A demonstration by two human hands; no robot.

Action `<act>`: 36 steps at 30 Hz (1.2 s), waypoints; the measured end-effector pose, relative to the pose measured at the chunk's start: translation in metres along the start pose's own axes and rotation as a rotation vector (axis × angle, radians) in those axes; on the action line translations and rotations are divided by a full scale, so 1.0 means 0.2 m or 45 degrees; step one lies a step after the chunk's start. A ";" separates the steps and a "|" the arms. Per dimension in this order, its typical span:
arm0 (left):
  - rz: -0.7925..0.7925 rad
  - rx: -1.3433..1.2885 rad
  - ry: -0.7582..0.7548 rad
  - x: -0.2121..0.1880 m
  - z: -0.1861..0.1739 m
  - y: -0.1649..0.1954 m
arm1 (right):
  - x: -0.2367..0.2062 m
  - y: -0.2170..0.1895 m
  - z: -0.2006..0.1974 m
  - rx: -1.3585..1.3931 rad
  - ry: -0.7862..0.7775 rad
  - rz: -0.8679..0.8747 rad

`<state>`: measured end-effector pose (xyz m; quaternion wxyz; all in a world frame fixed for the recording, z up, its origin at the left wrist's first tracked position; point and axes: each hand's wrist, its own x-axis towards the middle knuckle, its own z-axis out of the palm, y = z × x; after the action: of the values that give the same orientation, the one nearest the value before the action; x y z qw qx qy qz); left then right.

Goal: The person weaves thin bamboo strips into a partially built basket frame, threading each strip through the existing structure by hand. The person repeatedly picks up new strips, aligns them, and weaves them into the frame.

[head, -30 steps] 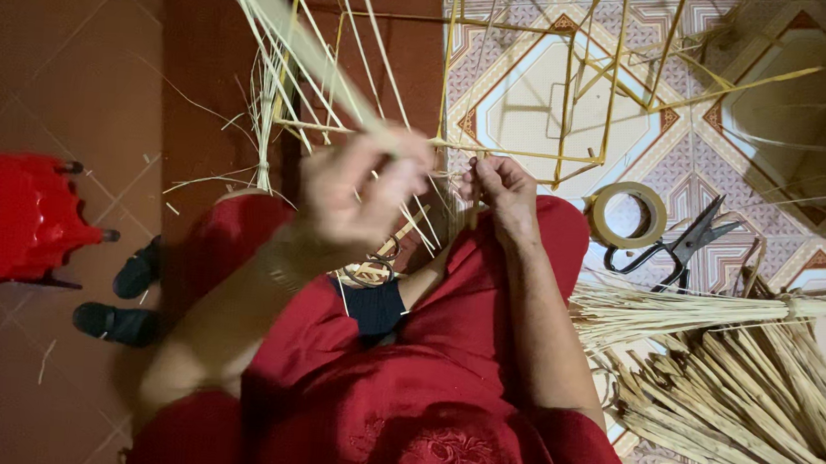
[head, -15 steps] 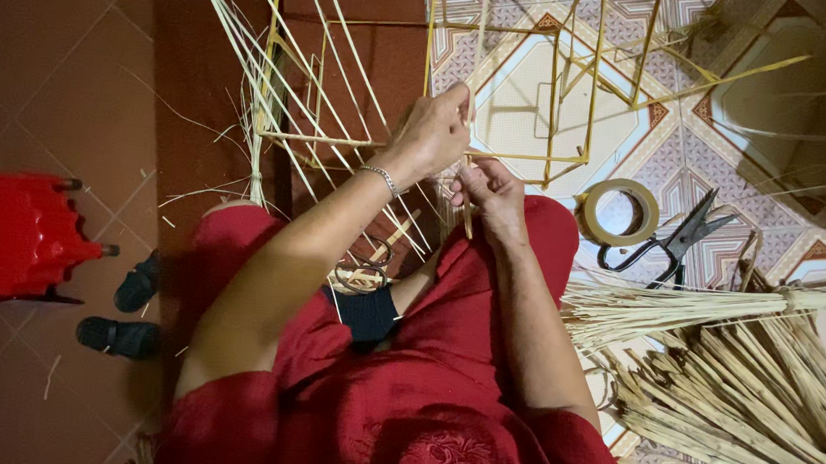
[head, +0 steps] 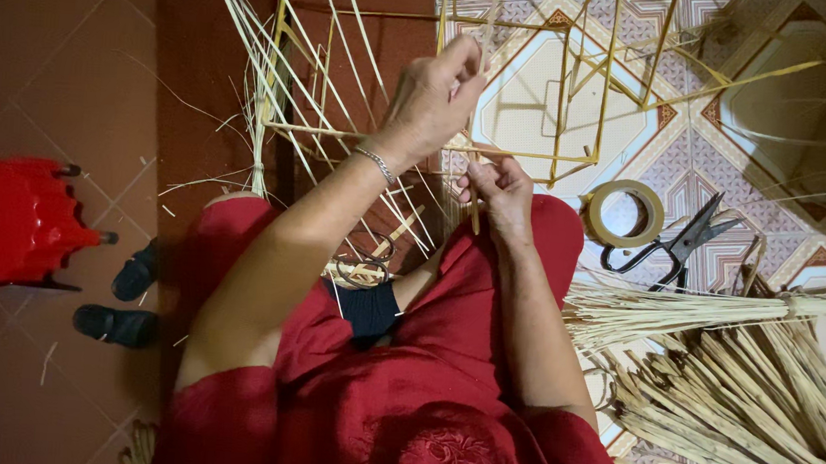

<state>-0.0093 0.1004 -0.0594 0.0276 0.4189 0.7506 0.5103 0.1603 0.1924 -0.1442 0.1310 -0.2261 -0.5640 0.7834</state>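
**Binding a joint on the frame**

Pale yellow bamboo-stick frame [head: 536, 96] upright over lap. Left hand [head: 431, 99] closed around thin straw strands [head: 298, 72]; right hand [head: 497, 185] pinching joint. Mid-lashing, apparently; next wrap needing steady tension. Beige tape roll [head: 624, 213], black scissors [head: 670, 248] near right.

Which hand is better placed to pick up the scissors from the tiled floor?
Right, probably. The right hand pinches the straw frame on the side where the scissors lie, beside the tape roll; the left hand grips the frame higher up, farther away.
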 end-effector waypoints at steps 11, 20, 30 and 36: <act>-0.400 0.097 -0.375 -0.12 0.07 0.01 | -0.05 0.04 -0.04 0.139 0.066 0.034; -0.737 -0.157 -0.447 -0.16 0.06 -0.02 | -0.03 0.03 -0.07 0.174 0.010 0.047; -0.478 -0.154 -0.443 -0.16 0.01 0.02 | -0.06 0.01 -0.07 0.146 0.051 0.048; -0.468 -0.261 -0.496 -0.16 -0.06 0.10 | -0.13 -0.09 -0.04 -0.166 0.084 0.032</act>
<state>0.0175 0.0732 -0.0507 0.3054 0.3612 0.7390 0.4797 0.1861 0.1929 -0.1232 0.1248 -0.2669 -0.6063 0.7387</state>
